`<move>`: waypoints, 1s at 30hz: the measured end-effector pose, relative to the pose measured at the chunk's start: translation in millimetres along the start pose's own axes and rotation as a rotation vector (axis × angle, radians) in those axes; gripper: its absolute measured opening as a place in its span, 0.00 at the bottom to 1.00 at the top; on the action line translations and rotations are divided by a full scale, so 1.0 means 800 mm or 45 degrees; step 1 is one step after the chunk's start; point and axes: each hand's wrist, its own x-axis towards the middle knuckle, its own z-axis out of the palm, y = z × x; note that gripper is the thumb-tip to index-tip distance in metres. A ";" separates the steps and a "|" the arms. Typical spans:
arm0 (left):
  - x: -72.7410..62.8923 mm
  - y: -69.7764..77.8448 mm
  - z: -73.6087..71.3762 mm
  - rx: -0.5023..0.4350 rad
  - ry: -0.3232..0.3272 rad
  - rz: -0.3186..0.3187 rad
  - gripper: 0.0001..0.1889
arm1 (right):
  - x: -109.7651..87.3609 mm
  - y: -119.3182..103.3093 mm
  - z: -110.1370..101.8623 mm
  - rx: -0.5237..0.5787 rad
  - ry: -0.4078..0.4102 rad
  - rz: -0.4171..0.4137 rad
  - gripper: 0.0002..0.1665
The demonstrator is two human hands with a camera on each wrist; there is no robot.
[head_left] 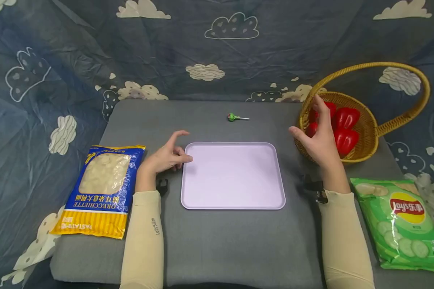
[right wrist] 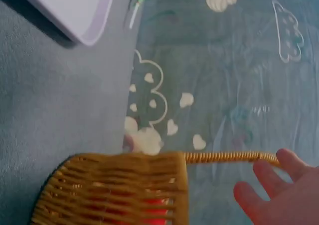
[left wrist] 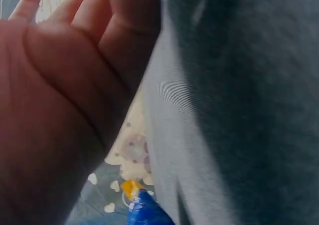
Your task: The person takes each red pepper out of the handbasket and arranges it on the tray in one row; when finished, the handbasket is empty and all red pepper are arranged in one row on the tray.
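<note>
While the right hand (head_left: 321, 138) hangs near the basket (head_left: 367, 134), grip spread, the red peppers (head_left: 346, 141) seem light, slippery, best held round the middle; the left hand (head_left: 166, 155) curls loosely.

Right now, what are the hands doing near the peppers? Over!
Left hand empty, at tray's edge. Right hand empty, over basket. Red peppers inside basket. Handle arches close to right hand.

Over the remote feed I count one worktop (head_left: 220, 245), one tray (head_left: 233, 176), one lollipop (head_left: 232, 117), one basket (head_left: 366, 130) and two bags: one bag of pasta (head_left: 101, 188), one bag of chips (head_left: 401, 224). I make out at least four red peppers (head_left: 347, 141), some partly hidden from me. I see two hands, one left hand (head_left: 166, 156) and one right hand (head_left: 321, 140).
</note>
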 end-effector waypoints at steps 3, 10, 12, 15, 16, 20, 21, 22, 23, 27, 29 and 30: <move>-0.001 -0.007 0.001 0.010 -0.062 -0.067 0.44 | 0.003 0.009 -0.014 0.096 0.031 0.055 0.63; -0.001 -0.013 0.003 0.052 -0.118 -0.199 0.40 | 0.006 0.033 -0.051 0.181 0.147 0.132 0.62; 0.000 -0.013 0.004 0.067 -0.129 -0.224 0.39 | 0.005 0.040 -0.060 0.182 0.158 0.167 0.62; -0.001 -0.014 0.006 0.079 -0.135 -0.262 0.37 | 0.004 0.052 -0.070 0.135 0.133 0.247 0.61; 0.000 -0.014 0.007 0.078 -0.135 -0.275 0.36 | 0.004 0.056 -0.073 0.122 0.114 0.269 0.61; 0.000 -0.015 0.008 0.059 -0.127 -0.306 0.35 | 0.006 0.067 -0.077 0.077 0.022 0.317 0.62; 0.000 -0.015 0.009 0.060 -0.124 -0.311 0.35 | 0.007 0.070 -0.077 0.072 0.005 0.318 0.62; 0.000 -0.014 0.009 0.058 -0.121 -0.316 0.35 | 0.008 0.072 -0.078 0.068 -0.009 0.319 0.62; 0.000 -0.014 0.010 0.059 -0.119 -0.319 0.35 | 0.008 0.073 -0.078 0.062 -0.021 0.324 0.62; 0.000 -0.012 0.011 0.072 -0.119 -0.323 0.36 | 0.009 0.078 -0.077 0.040 -0.076 0.357 0.64; 0.000 -0.011 0.011 0.074 -0.122 -0.324 0.36 | 0.010 0.078 -0.076 0.016 -0.111 0.372 0.65; 0.000 -0.010 0.011 0.074 -0.123 -0.323 0.36 | 0.011 0.081 -0.075 0.001 -0.127 0.373 0.65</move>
